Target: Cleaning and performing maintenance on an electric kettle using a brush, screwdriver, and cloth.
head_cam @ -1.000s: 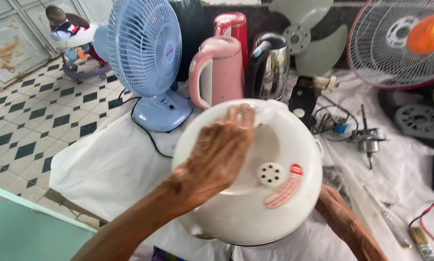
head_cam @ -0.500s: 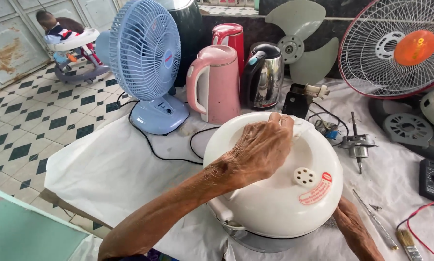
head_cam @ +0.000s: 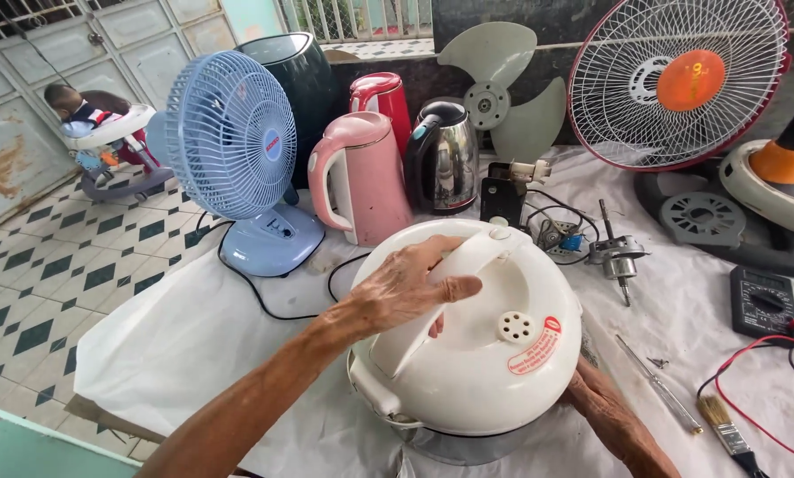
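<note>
A white rice cooker [head_cam: 494, 372] with a round lid and a steam vent stands on the white cloth in front of me. My left hand [head_cam: 406, 288] lies on top of the lid, fingers curled around its carrying handle. My right hand [head_cam: 596, 398] presses against the cooker's lower right side, mostly hidden behind the body.
Behind the cooker stand a small blue desk fan [head_cam: 237, 150], a pink kettle [head_cam: 357, 177], a red kettle [head_cam: 383, 97], a steel kettle [head_cam: 441, 155] and a black pot. To the right lie a fan motor [head_cam: 618, 252], screwdriver [head_cam: 658, 382], brush [head_cam: 724, 425], multimeter [head_cam: 762, 301] and a red-rimmed fan grille [head_cam: 680, 80].
The cooker has come down and tilted back toward level on the cloth. My left hand has shifted from flat on the lid to gripping its handle.
</note>
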